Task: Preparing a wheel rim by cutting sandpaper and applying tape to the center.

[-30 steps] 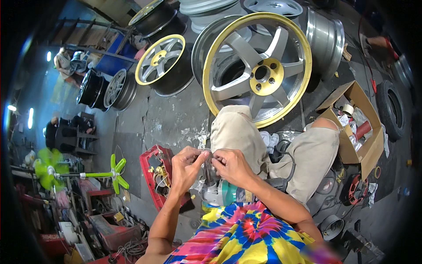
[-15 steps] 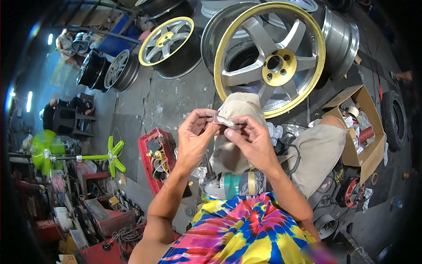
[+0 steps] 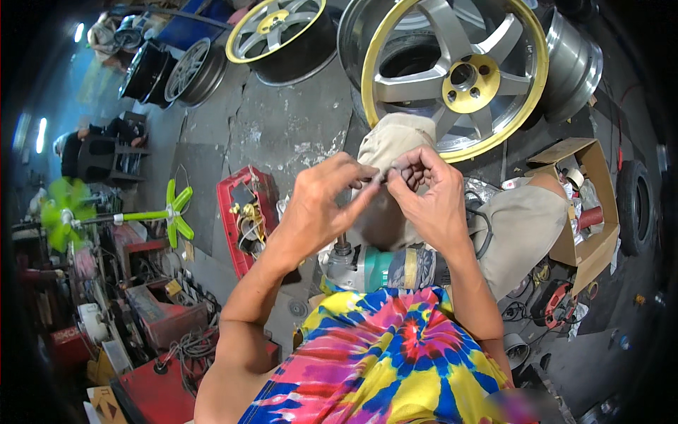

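Note:
My left hand (image 3: 328,198) and my right hand (image 3: 429,194) meet over my raised knee in beige trousers (image 3: 395,138). Thumb and fingers of each are pinched together, their tips nearly touching. Whatever sits between the tips is too small and covered to make out. Below the hands, against my lap, lies a teal and grey power tool (image 3: 378,268) with a cloth-wrapped body. Just beyond the knee stands a large alloy wheel (image 3: 462,88) with a yellow lip and yellow hub.
A red open tray (image 3: 236,226) of wires and small parts lies left of my arms. On the right are a cardboard box (image 3: 593,205) of mixed items and a black tyre (image 3: 635,208). More wheels (image 3: 282,42) stand farther off; a green fan (image 3: 67,215) is at left.
The pale crumpled strip seen between my fingers earlier no longer shows clearly. Both hands have risen slightly and shifted right in the picture, fingertips closer together. The whole view has tilted downward.

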`<state>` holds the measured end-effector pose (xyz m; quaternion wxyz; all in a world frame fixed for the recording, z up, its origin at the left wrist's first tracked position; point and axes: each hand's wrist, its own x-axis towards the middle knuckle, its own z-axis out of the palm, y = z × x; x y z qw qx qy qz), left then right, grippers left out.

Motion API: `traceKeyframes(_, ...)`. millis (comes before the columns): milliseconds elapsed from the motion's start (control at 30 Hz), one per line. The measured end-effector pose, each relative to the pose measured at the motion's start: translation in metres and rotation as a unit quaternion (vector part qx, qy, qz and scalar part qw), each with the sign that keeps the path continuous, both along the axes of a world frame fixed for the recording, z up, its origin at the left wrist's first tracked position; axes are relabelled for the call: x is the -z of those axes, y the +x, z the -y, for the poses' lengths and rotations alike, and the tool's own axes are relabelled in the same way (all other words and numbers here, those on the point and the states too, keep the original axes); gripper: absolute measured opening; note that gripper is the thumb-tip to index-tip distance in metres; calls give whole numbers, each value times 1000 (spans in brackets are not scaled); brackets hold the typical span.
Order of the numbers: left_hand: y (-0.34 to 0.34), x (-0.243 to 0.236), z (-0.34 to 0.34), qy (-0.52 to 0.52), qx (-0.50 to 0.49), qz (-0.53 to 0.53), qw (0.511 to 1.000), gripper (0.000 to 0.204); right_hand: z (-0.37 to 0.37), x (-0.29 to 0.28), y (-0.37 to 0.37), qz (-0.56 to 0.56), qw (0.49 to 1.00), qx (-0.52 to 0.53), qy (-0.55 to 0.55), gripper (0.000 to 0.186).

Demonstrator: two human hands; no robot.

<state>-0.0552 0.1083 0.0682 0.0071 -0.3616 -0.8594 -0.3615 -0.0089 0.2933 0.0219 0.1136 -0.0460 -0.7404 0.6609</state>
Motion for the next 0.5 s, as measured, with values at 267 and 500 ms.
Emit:
traceKeyframes(267, 1, 7, 22, 113, -108, 269, 950, 14, 22, 6, -2, 7, 998, -44, -41, 16)
traceKeyframes(500, -5, 31, 47, 163, -86, 383, 905, 19, 41, 11, 0, 2, 995, -70, -76, 19)
